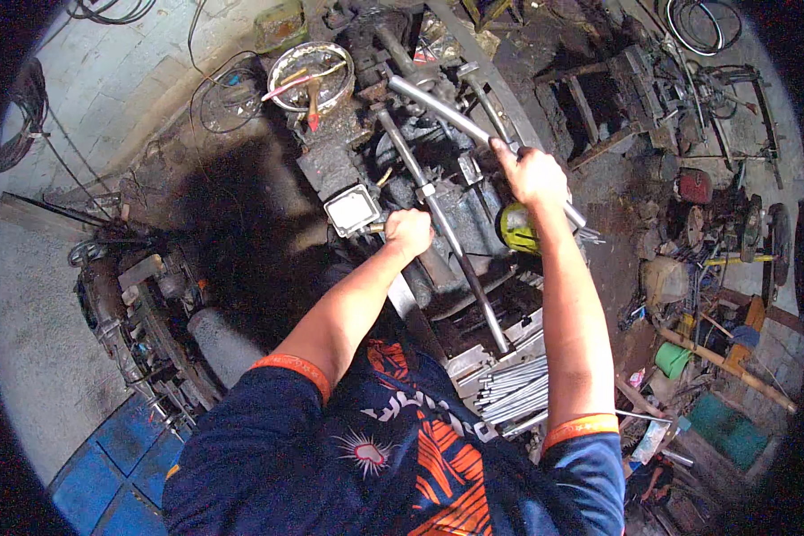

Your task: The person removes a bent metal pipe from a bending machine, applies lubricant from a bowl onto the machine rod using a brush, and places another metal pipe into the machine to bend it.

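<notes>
My right hand [536, 179] is closed around a long silver metal pipe [447, 114], which slants over a dark, greasy machine [473, 214]. Just below that hand is a yellow-green rounded object [516, 229]. Clenched beside a white-faced square box [352, 211], my left hand [409, 232] grips a short handle [377, 228], mostly hidden by the fingers. Between my hands a long steel rod [447, 228] with a collar runs along the machine.
A bundle of thin metal rods [516, 393] lies close to my body. At the far left of the machine, a round tub [311, 79] holds a brush [313, 103]. Another machine [147, 304] stands left; a wooden frame [590, 112] and cluttered tools lie right.
</notes>
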The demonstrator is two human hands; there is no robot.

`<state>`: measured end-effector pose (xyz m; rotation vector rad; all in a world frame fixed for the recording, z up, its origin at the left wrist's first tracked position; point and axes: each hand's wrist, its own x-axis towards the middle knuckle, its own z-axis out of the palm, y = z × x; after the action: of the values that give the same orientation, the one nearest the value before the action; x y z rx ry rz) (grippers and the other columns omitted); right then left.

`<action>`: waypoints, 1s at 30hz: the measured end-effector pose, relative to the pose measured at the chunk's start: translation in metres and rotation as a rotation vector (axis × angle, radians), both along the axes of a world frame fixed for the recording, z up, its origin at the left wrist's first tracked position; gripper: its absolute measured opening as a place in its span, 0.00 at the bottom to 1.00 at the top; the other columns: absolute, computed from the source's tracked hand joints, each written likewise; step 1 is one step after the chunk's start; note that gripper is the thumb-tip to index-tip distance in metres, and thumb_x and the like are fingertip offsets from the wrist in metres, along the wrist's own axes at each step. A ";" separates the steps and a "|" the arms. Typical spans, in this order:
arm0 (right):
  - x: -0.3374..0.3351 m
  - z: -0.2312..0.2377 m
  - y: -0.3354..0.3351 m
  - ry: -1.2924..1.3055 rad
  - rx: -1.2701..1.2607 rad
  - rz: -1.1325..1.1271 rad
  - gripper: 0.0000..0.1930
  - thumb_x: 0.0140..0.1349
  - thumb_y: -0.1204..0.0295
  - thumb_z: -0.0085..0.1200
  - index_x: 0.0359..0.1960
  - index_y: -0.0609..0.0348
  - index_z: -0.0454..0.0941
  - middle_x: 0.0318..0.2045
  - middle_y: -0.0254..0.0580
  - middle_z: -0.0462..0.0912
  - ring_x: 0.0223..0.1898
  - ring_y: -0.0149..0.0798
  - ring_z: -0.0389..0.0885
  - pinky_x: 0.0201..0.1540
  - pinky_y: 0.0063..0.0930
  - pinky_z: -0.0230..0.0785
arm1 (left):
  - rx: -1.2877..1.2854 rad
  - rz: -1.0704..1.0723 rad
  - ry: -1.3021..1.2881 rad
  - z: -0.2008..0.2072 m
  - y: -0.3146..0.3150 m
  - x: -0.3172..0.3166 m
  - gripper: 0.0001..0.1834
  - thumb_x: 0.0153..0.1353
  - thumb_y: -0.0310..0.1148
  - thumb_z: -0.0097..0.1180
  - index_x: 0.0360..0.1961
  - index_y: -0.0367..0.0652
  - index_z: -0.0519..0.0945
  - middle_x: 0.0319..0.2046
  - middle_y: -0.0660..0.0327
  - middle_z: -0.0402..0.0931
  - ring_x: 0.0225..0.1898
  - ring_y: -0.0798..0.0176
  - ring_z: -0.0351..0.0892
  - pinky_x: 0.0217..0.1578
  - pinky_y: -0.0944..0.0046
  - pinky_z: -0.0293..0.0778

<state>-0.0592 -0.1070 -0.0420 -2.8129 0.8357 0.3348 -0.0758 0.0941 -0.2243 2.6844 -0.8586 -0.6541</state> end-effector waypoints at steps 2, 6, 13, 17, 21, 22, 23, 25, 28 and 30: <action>0.001 0.002 0.003 -0.011 0.003 0.002 0.43 0.55 0.29 0.34 0.32 0.62 0.83 0.31 0.60 0.82 0.38 0.56 0.82 0.43 0.46 0.73 | 0.009 0.030 0.029 0.003 0.002 0.002 0.13 0.50 0.40 0.54 0.24 0.41 0.83 0.26 0.50 0.81 0.32 0.48 0.83 0.38 0.52 0.77; -0.003 -0.004 -0.003 -0.021 -0.009 0.045 0.43 0.57 0.30 0.33 0.32 0.63 0.83 0.32 0.60 0.82 0.39 0.57 0.82 0.43 0.46 0.73 | -0.135 0.037 0.210 0.022 0.015 0.003 0.14 0.51 0.43 0.58 0.31 0.43 0.81 0.30 0.48 0.80 0.38 0.47 0.81 0.41 0.50 0.75; -0.012 -0.004 0.008 -0.013 -0.011 -0.005 0.40 0.61 0.34 0.31 0.47 0.60 0.77 0.39 0.58 0.82 0.46 0.55 0.80 0.52 0.51 0.66 | -0.433 0.065 0.211 0.063 0.059 -0.005 0.11 0.55 0.35 0.56 0.34 0.39 0.80 0.34 0.49 0.79 0.39 0.47 0.80 0.42 0.52 0.74; -0.023 -0.008 0.019 -0.088 -0.077 -0.047 0.36 0.64 0.38 0.31 0.54 0.57 0.71 0.51 0.52 0.77 0.57 0.54 0.71 0.59 0.61 0.54 | -0.536 0.027 0.046 0.085 0.096 -0.014 0.09 0.55 0.33 0.56 0.33 0.38 0.80 0.35 0.51 0.78 0.41 0.47 0.78 0.43 0.52 0.73; -0.040 -0.016 0.017 -0.228 -0.091 -0.011 0.36 0.60 0.39 0.41 0.56 0.58 0.68 0.53 0.53 0.75 0.57 0.57 0.69 0.58 0.61 0.56 | -0.406 0.042 -0.284 0.091 0.128 -0.017 0.14 0.53 0.31 0.54 0.41 0.37 0.78 0.45 0.53 0.74 0.51 0.49 0.72 0.50 0.52 0.71; -0.045 -0.012 0.017 -0.200 -0.114 0.058 0.38 0.52 0.41 0.54 0.56 0.58 0.67 0.52 0.52 0.75 0.57 0.56 0.69 0.58 0.60 0.57 | -0.355 0.048 -0.340 0.089 0.135 -0.016 0.18 0.53 0.30 0.54 0.45 0.36 0.77 0.50 0.53 0.73 0.54 0.50 0.70 0.53 0.52 0.69; -0.047 -0.011 0.020 -0.198 -0.111 0.073 0.39 0.49 0.43 0.57 0.57 0.58 0.66 0.52 0.52 0.75 0.57 0.55 0.68 0.58 0.57 0.58 | -0.299 0.037 -0.343 0.088 0.142 -0.015 0.21 0.52 0.30 0.54 0.49 0.36 0.75 0.54 0.52 0.70 0.58 0.50 0.67 0.56 0.51 0.66; -0.047 -0.006 0.020 -0.206 -0.118 0.064 0.41 0.46 0.44 0.61 0.57 0.58 0.66 0.52 0.52 0.74 0.58 0.55 0.68 0.58 0.55 0.59 | -0.238 -0.046 -0.318 0.080 0.149 -0.011 0.22 0.52 0.30 0.54 0.50 0.36 0.74 0.55 0.51 0.69 0.58 0.50 0.66 0.57 0.51 0.66; -0.045 -0.012 0.023 -0.188 -0.118 0.024 0.41 0.43 0.47 0.65 0.57 0.57 0.66 0.52 0.51 0.74 0.58 0.53 0.68 0.59 0.50 0.60 | -0.123 -0.149 -0.278 0.073 0.154 -0.007 0.24 0.51 0.30 0.53 0.52 0.36 0.72 0.58 0.50 0.66 0.61 0.50 0.64 0.58 0.52 0.65; -0.047 -0.015 0.027 -0.155 -0.178 0.026 0.42 0.41 0.49 0.68 0.56 0.57 0.66 0.54 0.51 0.72 0.58 0.51 0.67 0.59 0.48 0.60 | -0.071 -0.195 -0.253 0.074 0.155 -0.009 0.26 0.51 0.29 0.53 0.54 0.35 0.71 0.59 0.50 0.65 0.62 0.50 0.63 0.59 0.53 0.64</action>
<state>-0.1060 -0.0800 -0.0575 -2.9678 0.8338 0.0464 -0.0847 0.2494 -0.1502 2.6772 -1.1958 -0.3173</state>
